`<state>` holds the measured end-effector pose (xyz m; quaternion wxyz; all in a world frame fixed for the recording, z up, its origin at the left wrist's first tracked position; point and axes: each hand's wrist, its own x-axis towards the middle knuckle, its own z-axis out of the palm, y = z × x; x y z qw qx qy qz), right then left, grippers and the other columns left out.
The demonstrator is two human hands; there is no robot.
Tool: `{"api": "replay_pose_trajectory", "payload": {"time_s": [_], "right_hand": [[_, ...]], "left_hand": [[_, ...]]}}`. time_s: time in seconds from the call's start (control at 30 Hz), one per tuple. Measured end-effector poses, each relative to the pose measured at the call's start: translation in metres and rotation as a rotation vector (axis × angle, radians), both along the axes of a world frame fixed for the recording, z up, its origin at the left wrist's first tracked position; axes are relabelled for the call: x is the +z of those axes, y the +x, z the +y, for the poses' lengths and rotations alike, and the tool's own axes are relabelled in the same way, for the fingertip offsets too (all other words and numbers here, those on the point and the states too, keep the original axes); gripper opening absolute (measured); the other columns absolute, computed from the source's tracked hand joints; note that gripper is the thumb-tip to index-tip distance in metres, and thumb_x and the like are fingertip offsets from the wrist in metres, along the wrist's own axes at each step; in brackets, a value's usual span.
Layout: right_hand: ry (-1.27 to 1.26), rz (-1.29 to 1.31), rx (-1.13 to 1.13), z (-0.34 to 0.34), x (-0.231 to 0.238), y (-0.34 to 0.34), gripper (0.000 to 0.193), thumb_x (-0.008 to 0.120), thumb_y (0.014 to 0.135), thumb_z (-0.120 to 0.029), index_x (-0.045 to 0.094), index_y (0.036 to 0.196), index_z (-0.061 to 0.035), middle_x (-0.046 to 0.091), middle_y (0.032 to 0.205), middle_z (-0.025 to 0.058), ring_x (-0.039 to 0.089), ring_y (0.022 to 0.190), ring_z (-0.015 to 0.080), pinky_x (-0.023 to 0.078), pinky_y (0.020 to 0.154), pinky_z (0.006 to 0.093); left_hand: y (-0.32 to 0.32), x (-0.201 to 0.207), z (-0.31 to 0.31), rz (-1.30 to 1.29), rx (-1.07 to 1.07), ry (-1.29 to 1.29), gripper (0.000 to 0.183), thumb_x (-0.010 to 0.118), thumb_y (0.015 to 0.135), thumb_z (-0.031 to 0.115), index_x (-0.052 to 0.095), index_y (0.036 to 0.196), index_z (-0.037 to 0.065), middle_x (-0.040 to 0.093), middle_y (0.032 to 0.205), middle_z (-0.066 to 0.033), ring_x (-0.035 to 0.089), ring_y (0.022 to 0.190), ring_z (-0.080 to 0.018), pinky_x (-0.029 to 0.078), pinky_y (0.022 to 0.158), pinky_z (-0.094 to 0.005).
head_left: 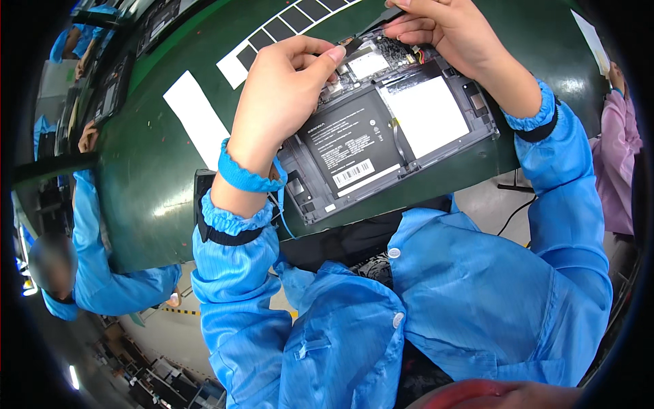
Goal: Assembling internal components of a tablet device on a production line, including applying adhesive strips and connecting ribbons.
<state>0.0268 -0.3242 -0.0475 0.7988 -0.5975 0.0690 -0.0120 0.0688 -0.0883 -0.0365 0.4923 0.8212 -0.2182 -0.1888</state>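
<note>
An opened laptop base (320, 204) lies tilted on the green table, its black battery (351, 140), white rectangular panel (429, 112) and circuit board (368, 65) exposed. My left hand (283, 88) is at the board's far left part, thumb and forefinger closed together; what sits between them is hidden. Between my hands a thin black strip (375, 24) slants over the board's far edge. My right hand (439, 31) pinches its upper end, the other fingers curled above the board. A blue wrist strap (248, 174) with a cord circles my left wrist.
Beyond the laptop lies a white sheet with several black rectangles (279, 28). A blank white strip (197, 119) rests left on the green table (146, 177). Co-workers in blue (92, 238) and pink (618, 157) sit at left and right. Other laptop parts (112, 88) lie far left.
</note>
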Motion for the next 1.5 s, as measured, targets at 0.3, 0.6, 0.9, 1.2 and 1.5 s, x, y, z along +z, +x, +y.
{"api": "replay_pose_trajectory", "payload": {"time_s": [0.3,0.6,0.9,1.2,1.5], "right_hand": [[-0.022,-0.019,0.022,0.003,-0.003,0.003,0.019,0.064,0.091,-0.013,0.066,0.097,0.0052,0.07,0.085,0.0163,0.072,0.075,0.0239,0.06,0.066,0.0286],[-0.001,-0.036,0.019,0.003,-0.008,0.001,0.018,0.064,0.091,-0.012,0.065,0.096,0.0058,0.069,0.085,0.0189,0.071,0.075,0.0245,0.06,0.067,0.0295],[-0.17,-0.083,0.004,0.01,-0.006,-0.002,0.019,0.064,0.092,-0.013,0.064,0.097,0.0056,0.07,0.084,0.017,0.07,0.074,0.02,0.059,0.068,0.0278],[-0.297,-0.062,-0.02,0.015,0.002,-0.007,0.02,0.064,0.093,-0.015,0.064,0.096,0.0046,0.071,0.083,0.0153,0.07,0.074,0.0171,0.057,0.065,0.0244],[-0.404,-0.061,-0.01,0.018,0.007,-0.009,0.02,0.063,0.094,-0.016,0.063,0.095,0.004,0.071,0.082,0.0147,0.07,0.073,0.0165,0.053,0.056,0.0222]], "left_hand": [[0.003,0.003,-0.005,0.047,0.053,-0.01,0.026,0.068,0.089,0.02,0.068,0.098,-0.004,0.062,0.069,-0.002,0.049,0.054,-0.005,0.038,0.05,-0.0191],[0.007,0.002,-0.011,0.046,0.063,0.034,0.025,0.068,0.089,0.021,0.066,0.089,-0.004,0.059,0.063,-0.0024,0.05,0.053,-0.0063,0.038,0.05,-0.0213],[0.015,-0.001,-0.016,0.045,0.105,0.087,0.028,0.071,0.086,0.022,0.067,0.082,-0.006,0.054,0.056,-0.0003,0.047,0.048,-0.007,0.038,0.046,-0.0232],[0.016,0.001,-0.019,-0.049,0.133,0.163,0.026,0.075,0.082,0.021,0.069,0.078,-0.004,0.059,0.059,-0.0025,0.05,0.047,-0.0079,0.041,0.046,-0.0237],[0.019,-0.001,-0.02,-0.099,0.133,0.247,0.026,0.075,0.079,0.023,0.07,0.077,-0.002,0.064,0.06,-0.0084,0.059,0.05,-0.014,0.047,0.05,-0.0283]]}}
